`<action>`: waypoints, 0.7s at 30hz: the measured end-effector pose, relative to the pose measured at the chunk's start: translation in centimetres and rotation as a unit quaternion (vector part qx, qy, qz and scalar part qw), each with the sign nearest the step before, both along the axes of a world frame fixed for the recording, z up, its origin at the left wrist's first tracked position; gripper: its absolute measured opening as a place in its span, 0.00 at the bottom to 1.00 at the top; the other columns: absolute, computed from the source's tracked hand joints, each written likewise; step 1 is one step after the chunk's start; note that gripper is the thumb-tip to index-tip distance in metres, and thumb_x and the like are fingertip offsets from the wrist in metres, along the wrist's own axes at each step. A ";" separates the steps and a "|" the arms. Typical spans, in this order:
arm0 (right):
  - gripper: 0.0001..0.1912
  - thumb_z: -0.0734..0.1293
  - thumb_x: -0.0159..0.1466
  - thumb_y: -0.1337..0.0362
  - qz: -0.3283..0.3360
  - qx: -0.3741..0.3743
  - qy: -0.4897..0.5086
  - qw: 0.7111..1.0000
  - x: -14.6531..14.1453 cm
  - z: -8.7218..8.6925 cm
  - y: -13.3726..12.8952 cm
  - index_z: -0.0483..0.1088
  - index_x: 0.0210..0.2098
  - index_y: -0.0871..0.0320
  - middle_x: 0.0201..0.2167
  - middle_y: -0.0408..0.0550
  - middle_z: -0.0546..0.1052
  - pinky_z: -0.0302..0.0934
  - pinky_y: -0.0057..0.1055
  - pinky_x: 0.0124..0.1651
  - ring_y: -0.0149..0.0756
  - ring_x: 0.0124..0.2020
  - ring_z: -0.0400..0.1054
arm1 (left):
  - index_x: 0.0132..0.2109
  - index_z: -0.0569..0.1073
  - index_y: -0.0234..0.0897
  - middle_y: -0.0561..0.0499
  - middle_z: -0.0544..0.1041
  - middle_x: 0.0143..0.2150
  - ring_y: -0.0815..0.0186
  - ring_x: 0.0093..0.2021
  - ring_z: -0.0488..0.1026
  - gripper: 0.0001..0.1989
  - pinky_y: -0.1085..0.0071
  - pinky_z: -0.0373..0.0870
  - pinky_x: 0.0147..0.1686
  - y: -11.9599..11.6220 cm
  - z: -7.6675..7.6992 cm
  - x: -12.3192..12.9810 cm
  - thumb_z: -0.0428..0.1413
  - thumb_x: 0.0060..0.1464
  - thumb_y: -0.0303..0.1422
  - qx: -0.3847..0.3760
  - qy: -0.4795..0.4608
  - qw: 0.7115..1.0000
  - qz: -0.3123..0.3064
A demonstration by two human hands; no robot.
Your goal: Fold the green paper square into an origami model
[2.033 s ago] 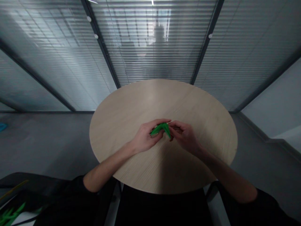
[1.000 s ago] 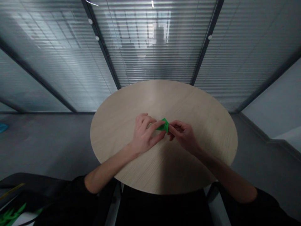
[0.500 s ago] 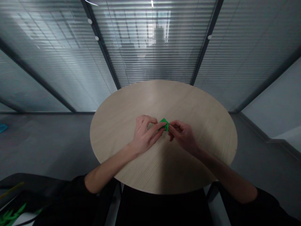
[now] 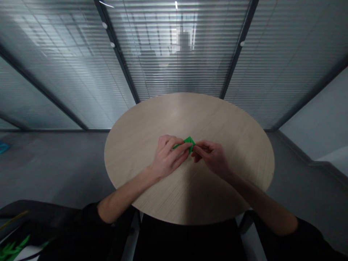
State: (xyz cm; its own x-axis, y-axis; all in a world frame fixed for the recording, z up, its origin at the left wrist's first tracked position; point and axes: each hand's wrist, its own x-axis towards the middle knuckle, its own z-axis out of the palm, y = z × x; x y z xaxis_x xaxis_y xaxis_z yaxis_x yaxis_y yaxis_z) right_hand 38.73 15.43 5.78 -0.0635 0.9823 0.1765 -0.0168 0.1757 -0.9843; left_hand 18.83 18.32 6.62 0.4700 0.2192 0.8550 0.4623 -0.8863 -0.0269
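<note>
Head-height view looking forward and down: a small folded piece of green paper, roughly diamond-shaped and partly hidden by fingertips, held between two hands near the middle of a round pale-wood surface. Left hand on its left side, left fingers curled nearly shut, thumb and forefinger closed on the paper. Right hand just beside it on the right, right fingers bunched into a tight pinch on the paper's right corner. Whether the paper touches the surface: impossible to tell from this angle. Both forearms angled inward from black sleeves. Likely hazards, as a judgement: a loosened pinch on either side, with the folded layers springing apart and the creases losing their line; uneven pull between the two hands, with a crumpled or torn corner; a slip of fingertips on the smooth paper, with the small piece dropping onto the surface, though well away from its edge. Farther off, slatted blinds behind a glass partition beyond the surface's far rim. Low at bottom left, small green pieces beside a dark object, out of reach of either hand at this moment, and a small blue object at the far left on the grey floor
</note>
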 end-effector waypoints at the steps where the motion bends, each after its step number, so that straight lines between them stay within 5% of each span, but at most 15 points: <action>1: 0.20 0.74 0.61 0.46 0.011 -0.002 0.008 1.000 0.0 0.1 0.0 0.78 0.34 0.58 0.25 0.45 0.80 0.70 0.27 0.26 0.30 0.21 0.72 | 0.55 0.74 0.39 0.46 0.79 0.44 0.60 0.43 0.72 0.12 0.60 0.68 0.46 0.0 0.0 0.0 0.59 0.65 0.29 -0.010 -0.002 1.000 0.001; 6: 0.29 0.65 0.66 0.39 0.056 -0.005 0.029 0.998 0.1 0.4 0.1 0.79 0.33 0.60 0.30 0.50 0.81 0.74 0.29 0.27 0.32 0.26 0.75 | 0.52 0.74 0.37 0.47 0.81 0.43 0.61 0.44 0.75 0.10 0.62 0.70 0.46 0.1 0.2 0.1 0.59 0.65 0.25 -0.068 -0.060 0.996 -0.014; 11: 0.19 0.69 0.67 0.48 -0.008 0.050 -0.007 0.999 0.3 -0.1 0.2 0.76 0.48 0.56 0.40 0.50 0.80 0.76 0.29 0.30 0.34 0.32 0.77 | 0.47 0.76 0.38 0.49 0.81 0.39 0.62 0.42 0.75 0.06 0.62 0.71 0.45 0.2 0.7 0.4 0.60 0.64 0.27 -0.119 -0.090 0.988 -0.032; 15: 0.22 0.69 0.69 0.55 -0.041 0.169 -0.080 0.982 0.7 -0.4 0.3 0.70 0.60 0.50 0.61 0.55 0.72 0.77 0.39 0.48 0.42 0.54 0.74 | 0.45 0.77 0.38 0.49 0.81 0.38 0.63 0.41 0.76 0.03 0.63 0.74 0.44 0.3 0.7 0.5 0.60 0.64 0.28 -0.201 -0.111 0.970 -0.080; 18: 0.20 0.68 0.71 0.58 0.001 0.220 -0.111 0.969 0.9 -0.3 0.2 0.69 0.62 0.48 0.63 0.53 0.71 0.70 0.46 0.62 0.43 0.63 0.68 | 0.45 0.76 0.38 0.48 0.81 0.40 0.64 0.42 0.77 0.04 0.64 0.75 0.45 0.4 0.2 0.6 0.61 0.63 0.28 -0.271 -0.135 0.947 -0.107; 21: 0.19 0.69 0.71 0.59 0.023 0.220 -0.095 0.971 0.8 -0.2 0.1 0.70 0.60 0.48 0.60 0.51 0.74 0.68 0.45 0.64 0.41 0.62 0.70 | 0.45 0.74 0.38 0.48 0.79 0.41 0.65 0.42 0.78 0.06 0.64 0.75 0.45 0.4 -0.2 0.7 0.61 0.62 0.28 -0.302 -0.189 0.925 -0.130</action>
